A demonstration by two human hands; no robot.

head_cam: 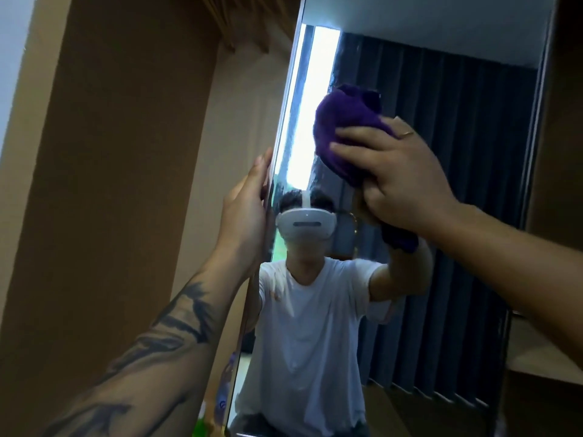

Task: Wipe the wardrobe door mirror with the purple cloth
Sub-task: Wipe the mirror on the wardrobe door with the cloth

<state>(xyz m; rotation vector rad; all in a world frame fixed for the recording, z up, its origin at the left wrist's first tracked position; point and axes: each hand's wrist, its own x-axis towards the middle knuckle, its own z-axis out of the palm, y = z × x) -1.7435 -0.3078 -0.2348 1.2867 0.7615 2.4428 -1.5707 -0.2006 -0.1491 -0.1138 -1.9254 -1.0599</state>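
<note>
The wardrobe door mirror stands tall and tilted in front of me, reflecting a person in a white T-shirt and dark curtains. My right hand presses a bunched purple cloth flat against the glass in its upper middle. Fingers spread over the cloth, a ring on one of them. My left hand grips the mirror door's left edge at about head height, fingers wrapped round behind it. The tattooed left forearm reaches up from the lower left.
Brown wardrobe panels fill the left side behind the open door. A wooden shelf sits to the right of the mirror frame. Some coloured items show low down beside the door's left edge.
</note>
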